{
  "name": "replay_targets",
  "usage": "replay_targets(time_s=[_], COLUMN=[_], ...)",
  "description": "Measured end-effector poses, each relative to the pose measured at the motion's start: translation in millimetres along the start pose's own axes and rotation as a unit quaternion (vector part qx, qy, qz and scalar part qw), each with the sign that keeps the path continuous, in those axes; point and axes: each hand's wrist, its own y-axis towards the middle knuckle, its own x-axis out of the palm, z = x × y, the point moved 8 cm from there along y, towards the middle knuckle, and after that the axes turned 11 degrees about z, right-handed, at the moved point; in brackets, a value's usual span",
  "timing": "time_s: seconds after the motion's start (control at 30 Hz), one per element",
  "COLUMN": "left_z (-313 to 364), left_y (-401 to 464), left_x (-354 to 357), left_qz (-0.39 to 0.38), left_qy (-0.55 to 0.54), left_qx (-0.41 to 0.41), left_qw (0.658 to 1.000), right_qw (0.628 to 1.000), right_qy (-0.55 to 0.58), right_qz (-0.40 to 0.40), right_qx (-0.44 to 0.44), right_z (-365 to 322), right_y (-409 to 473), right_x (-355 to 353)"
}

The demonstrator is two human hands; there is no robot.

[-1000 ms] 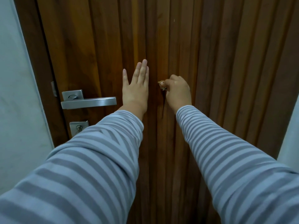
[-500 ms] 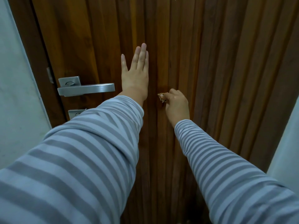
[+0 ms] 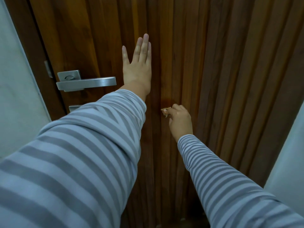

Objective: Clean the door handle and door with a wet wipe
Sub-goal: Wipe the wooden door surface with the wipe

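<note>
Left hand (image 3: 137, 69) flat on ribbed wooden door (image 3: 222, 71); pale walls (image 3: 14, 104) flank it.

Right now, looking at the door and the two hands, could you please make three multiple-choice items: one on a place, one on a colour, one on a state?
1. Where is the door handle relative to the left hand?
A. To its left
B. To its right
C. Directly above it

2. What colour is the door handle?
A. Black
B. Gold
C. Silver-grey

3. What is the right hand doing?
A. Lying flat on the door
B. Pinching a small wipe against the door
C. Gripping the door handle

Answers:
1. A: the door handle sits left of the left hand, near the edge of the door.
2. C: the lever and its plate look like brushed silver-grey metal.
3. B: the right hand has curled fingers pinching the wipe at the wood, while the left hand lies flat with straight fingers.
</note>
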Motion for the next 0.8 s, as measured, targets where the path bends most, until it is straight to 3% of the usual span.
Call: replay_targets(time_s=[0.27,0.47,0.57,0.6,0.7,0.73,0.8], left_z=[2,0,1,0,0,0,0], left_y=[1,1,0,0,-1,-1,-1], left_x=[1,1,1,1,2,1,0], left_qz=[0.009,0.010,0.006,0.002,-0.006,-0.010,-0.017], left_qy=[-0.005,-0.015,-0.014,-0.013,-0.015,-0.015,-0.016], left_qx=[-0.001,-0.001,0.004,0.005,0.004,0.005,0.007], left_qw=[1.000,1.000,1.000,1.000,1.000,1.000,1.000], right_qw=[1.000,0.998,0.988,0.976,0.888,0.866,0.875], right_qy=[0.000,-0.030,-0.046,-0.050,-0.058,-0.066,-0.058], right_qz=[-0.007,-0.061,-0.150,-0.206,-0.394,-0.427,-0.399], right_qx=[0.001,0.002,0.008,0.047,0.231,0.251,0.267], right_z=[6,12,14,17,34,37,45], right_y=[-22,-37,-40,-39,-47,-50,-48], right_x=[5,10,15,20,33,32,19])
